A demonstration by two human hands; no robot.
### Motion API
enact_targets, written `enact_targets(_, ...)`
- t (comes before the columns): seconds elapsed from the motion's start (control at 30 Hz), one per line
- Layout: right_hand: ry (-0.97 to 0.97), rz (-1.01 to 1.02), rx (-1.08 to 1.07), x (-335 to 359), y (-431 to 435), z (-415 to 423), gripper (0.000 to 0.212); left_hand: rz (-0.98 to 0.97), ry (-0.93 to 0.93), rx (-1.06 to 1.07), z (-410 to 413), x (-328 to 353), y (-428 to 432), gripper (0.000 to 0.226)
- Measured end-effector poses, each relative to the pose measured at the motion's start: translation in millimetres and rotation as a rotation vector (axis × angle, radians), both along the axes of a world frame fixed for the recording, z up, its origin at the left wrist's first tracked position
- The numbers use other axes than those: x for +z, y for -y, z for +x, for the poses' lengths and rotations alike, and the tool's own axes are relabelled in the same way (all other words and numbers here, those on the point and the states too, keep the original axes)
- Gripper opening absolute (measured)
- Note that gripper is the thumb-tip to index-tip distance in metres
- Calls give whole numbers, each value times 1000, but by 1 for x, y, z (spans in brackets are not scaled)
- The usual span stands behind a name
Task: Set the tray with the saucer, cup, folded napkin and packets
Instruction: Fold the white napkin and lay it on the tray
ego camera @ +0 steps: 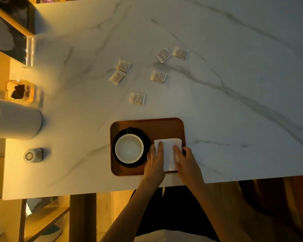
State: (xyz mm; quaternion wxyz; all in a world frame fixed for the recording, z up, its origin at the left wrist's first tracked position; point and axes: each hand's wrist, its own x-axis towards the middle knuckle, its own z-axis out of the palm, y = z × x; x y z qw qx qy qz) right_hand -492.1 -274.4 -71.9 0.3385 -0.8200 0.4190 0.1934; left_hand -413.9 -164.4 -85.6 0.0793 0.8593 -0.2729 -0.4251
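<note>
A brown tray [164, 126] lies near the front edge of the marble table. On its left half stands a white cup [129, 148] on a black saucer [118, 137]. A folded white napkin [168, 152] lies on the tray's right half. My left hand [155, 164] rests on the napkin's left edge with fingers laid flat. My right hand [186, 163] presses its right side the same way. Several small packets lie loose on the table beyond the tray, the nearest packet [137, 98] just behind it and others [158, 76] farther back.
At the left edge of the table stand a white cylinder [16, 118], a glass jar with dark contents [19, 91], and a small round shaker [33, 155]. A dark framed board [9, 30] sits at the far left corner. Wooden shelving lies below the table's front.
</note>
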Motion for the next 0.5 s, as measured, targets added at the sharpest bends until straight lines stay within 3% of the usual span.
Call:
enact_targets(0.07, -29, 15, -32, -5, 2, -4, 40, -4, 47, -1, -5, 0, 0, 109)
enact_targets(0.17, -89, -30, -114, 1, 7, -7, 53, -10, 185, 1, -13, 4, -2, 105)
enact_targets(0.23, -47, -117, 48, 0, 13, -10, 55, -34, 277, -6, -14, 6, -3, 101)
enact_targets(0.33, 222, -206, 261, -4, 23, -22, 49, -75, 319, -53, -11, 5, -4, 90)
enact_targets(0.4, 206, -255, 344, -5, 30, -21, 41, -65, 302, -120, -9, 1, -6, 86)
enact_targets(0.5, 162, -237, 414, -3, 33, -15, 49, -53, 289, -185, -6, -2, -11, 87)
